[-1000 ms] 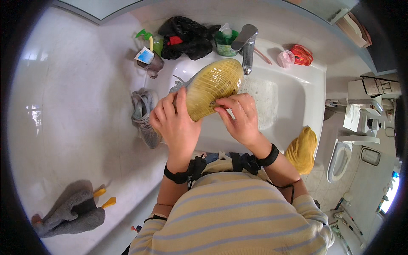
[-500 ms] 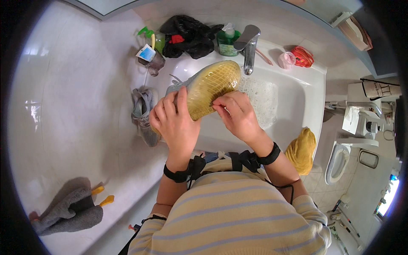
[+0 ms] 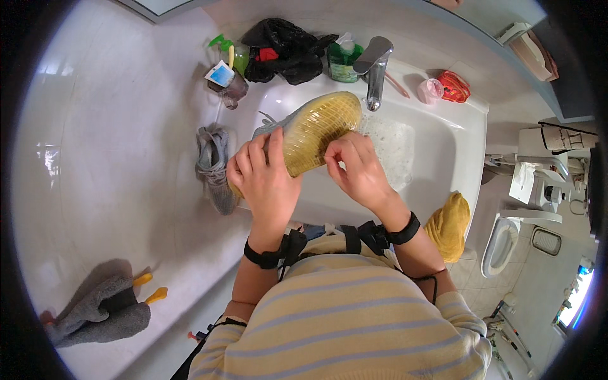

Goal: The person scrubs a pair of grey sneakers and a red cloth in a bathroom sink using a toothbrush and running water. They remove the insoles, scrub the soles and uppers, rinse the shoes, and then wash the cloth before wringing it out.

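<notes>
A grey sneaker (image 3: 320, 130) is tilted over the washbasin (image 3: 441, 149), its yellowish see-through sole facing up and its toe to the upper right. My left hand (image 3: 267, 174) is closed around the heel half, fingers spread over the side of the sole. At the sole's lower right edge, my right hand (image 3: 358, 170) has thumb and fingertips pinched together; whatever they hold, if anything, is too small to make out. White foam (image 3: 389, 149) floats in the basin under the tap (image 3: 375, 69). The matching grey sneaker (image 3: 215, 171) lies left on the counter.
Along the back stand a cup with a tube (image 3: 229, 85), a black plastic bag (image 3: 288, 54), a green bottle (image 3: 344, 62) and a pink jar (image 3: 430, 90). A mustard cloth (image 3: 448, 228) hangs over the right rim. A grey cloth item (image 3: 107, 310) lies lower left.
The view has shifted slightly. My right fingertips have moved a little right along the sole's edge and curled tighter. My left hand keeps the same hold on the sneaker.
</notes>
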A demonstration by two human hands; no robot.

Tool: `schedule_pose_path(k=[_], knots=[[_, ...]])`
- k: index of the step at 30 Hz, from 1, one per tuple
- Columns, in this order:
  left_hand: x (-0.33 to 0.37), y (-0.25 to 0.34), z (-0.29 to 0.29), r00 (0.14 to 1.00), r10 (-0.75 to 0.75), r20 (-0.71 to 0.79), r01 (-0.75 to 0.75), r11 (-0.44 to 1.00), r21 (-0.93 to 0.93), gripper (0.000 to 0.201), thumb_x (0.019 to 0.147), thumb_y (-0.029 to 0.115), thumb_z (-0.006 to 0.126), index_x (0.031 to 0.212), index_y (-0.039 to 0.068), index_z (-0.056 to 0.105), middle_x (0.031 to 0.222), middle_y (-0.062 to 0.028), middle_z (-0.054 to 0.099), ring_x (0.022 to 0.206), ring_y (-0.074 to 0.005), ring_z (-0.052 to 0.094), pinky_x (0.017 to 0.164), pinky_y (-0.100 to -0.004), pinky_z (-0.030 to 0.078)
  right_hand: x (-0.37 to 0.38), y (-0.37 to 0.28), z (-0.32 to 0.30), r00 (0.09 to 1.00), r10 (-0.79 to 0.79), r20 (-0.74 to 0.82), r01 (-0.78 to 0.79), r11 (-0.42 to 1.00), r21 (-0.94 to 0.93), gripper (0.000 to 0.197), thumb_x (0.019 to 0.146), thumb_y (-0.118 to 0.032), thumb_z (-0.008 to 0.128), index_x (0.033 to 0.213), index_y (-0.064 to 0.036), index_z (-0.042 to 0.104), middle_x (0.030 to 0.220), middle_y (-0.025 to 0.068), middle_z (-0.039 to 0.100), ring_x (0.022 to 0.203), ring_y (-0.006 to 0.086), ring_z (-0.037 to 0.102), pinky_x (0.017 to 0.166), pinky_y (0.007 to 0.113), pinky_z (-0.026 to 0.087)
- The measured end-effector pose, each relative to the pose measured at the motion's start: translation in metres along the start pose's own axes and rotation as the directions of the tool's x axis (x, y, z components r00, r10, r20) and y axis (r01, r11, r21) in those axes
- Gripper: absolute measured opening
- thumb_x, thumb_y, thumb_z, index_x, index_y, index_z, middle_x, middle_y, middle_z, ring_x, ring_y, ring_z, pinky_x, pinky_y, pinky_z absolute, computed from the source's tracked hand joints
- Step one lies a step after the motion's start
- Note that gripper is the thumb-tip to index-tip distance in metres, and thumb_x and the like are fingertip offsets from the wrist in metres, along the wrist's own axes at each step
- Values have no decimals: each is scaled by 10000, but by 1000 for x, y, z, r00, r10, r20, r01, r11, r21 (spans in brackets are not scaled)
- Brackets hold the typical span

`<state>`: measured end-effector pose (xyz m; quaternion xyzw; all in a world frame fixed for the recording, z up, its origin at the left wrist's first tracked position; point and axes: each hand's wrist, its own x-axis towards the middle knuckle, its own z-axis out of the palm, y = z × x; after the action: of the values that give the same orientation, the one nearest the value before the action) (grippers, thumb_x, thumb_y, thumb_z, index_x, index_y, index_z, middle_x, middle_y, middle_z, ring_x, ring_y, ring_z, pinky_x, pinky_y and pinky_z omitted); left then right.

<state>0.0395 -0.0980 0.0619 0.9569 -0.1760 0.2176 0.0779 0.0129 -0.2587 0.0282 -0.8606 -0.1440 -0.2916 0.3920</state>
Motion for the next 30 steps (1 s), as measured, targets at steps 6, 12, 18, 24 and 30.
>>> schedule_pose_path(k=[6, 12, 18, 24, 30], knots=[[0, -4, 0, 998, -52, 37, 54, 998, -45, 680, 542, 244, 768, 1162, 160, 502, 1090, -32, 511, 1054, -239, 451, 916, -420, 278, -17, 18, -4, 974, 206, -92, -187, 965, 184, 214, 687, 46, 626, 840, -49, 510, 821, 85, 556, 755, 245, 546, 662, 322, 438], [-7, -21, 11, 985, -119, 127, 119, 993, 4, 701, 534, 235, 766, 1174, 162, 489, 1113, -48, 511, 1084, -262, 440, 923, -438, 280, -91, 135, 35, 713, 662, 232, -692, 718, 80, 210, 704, -17, 637, 886, -50, 536, 831, 84, 591, 772, 247, 580, 666, 332, 471], [-15, -31, 15, 978, -162, 132, 165, 986, -9, 701, 545, 232, 764, 1182, 139, 483, 1115, -56, 516, 1095, -273, 439, 934, -461, 279, -102, 170, 40, 729, 605, 320, -394, 754, -526, 301, 713, -151, 688, 981, -102, 562, 1061, 82, 566, 1016, 246, 520, 834, 376, 436], [-16, -31, 15, 978, -170, 119, 172, 985, 0, 651, 549, 220, 761, 1140, 129, 503, 1066, -55, 518, 1052, -253, 455, 917, -424, 288, -104, 196, 46, 431, 724, 539, -199, 659, -725, 315, 787, -147, 572, 1099, -123, 530, 1132, 96, 522, 1069, 274, 466, 890, 379, 399], [-20, -35, 18, 963, -208, 170, 217, 975, -37, 688, 555, 227, 744, 1185, 132, 483, 1100, -66, 518, 1097, -288, 432, 942, -473, 271, -135, 223, 45, 649, 759, -51, -684, 554, -474, 346, 758, -104, 521, 1095, -28, 507, 1095, 209, 511, 1065, 358, 439, 932, 446, 343]])
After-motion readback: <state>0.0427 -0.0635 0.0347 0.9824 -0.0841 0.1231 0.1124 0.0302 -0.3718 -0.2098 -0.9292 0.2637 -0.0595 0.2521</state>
